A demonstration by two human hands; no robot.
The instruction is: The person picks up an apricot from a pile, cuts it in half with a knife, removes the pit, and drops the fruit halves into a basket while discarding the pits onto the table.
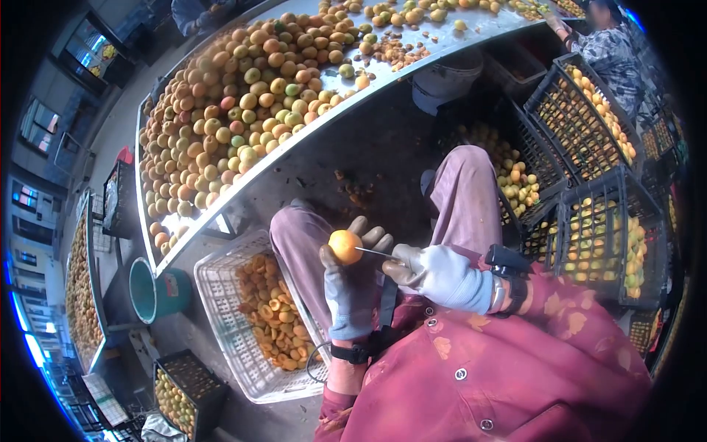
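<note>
An orange apricot (345, 247) sits in my gloved left hand (349, 283), gripped between the thumb and fingers above my lap. My gloved right hand (434, 271) is closed on a small knife (374, 252), whose thin blade points left and meets the apricot's right side. The knife's handle is mostly hidden in my right fingers. To the left of my legs, a white plastic basket (221, 302) holds many halved apricots (278, 317).
A metal-topped table (335, 77) piled with whole apricots (243, 103) stands ahead. Black crates (589, 254) of fruit are stacked at right. A green bucket (158, 289) and another crate (184, 390) are at left. A co-worker (607, 55) is at the far right.
</note>
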